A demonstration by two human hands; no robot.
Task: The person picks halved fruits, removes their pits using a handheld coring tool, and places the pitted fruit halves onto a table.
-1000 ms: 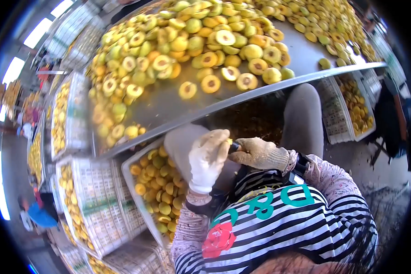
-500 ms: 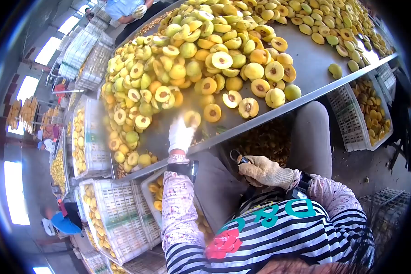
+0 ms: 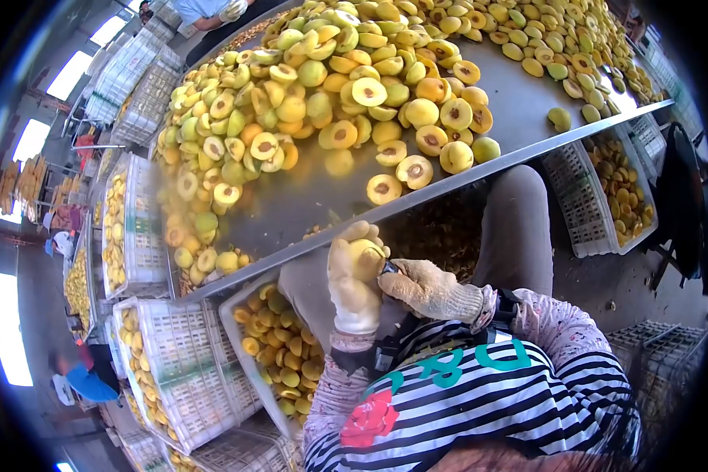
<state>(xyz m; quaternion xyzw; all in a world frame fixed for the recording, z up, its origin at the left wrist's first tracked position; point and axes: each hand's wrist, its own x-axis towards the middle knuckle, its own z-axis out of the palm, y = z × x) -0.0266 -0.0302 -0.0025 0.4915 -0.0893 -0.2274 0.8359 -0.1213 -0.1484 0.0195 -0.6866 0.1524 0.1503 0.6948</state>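
Observation:
My gloved left hand is closed round a yellow peach half, above my lap just in front of the table edge. My gloved right hand meets it from the right, gripping the dark handle of a small pitting tool. The tool's working end is hidden against the peach half and the fingers. Beyond the hands, a heap of halved peaches covers much of the metal table; several cut faces show a brown pit or hollow.
A white crate of peach halves stands beside my left leg. Stacked crates rise farther left, and another filled crate is at the right. Pits and scraps lie below the table edge. A co-worker's gloved hand shows across the table.
My left hand has come back from the heap to my right hand, bringing a peach half. The tool's ring, visible before, is now hidden. The view has shifted slightly.

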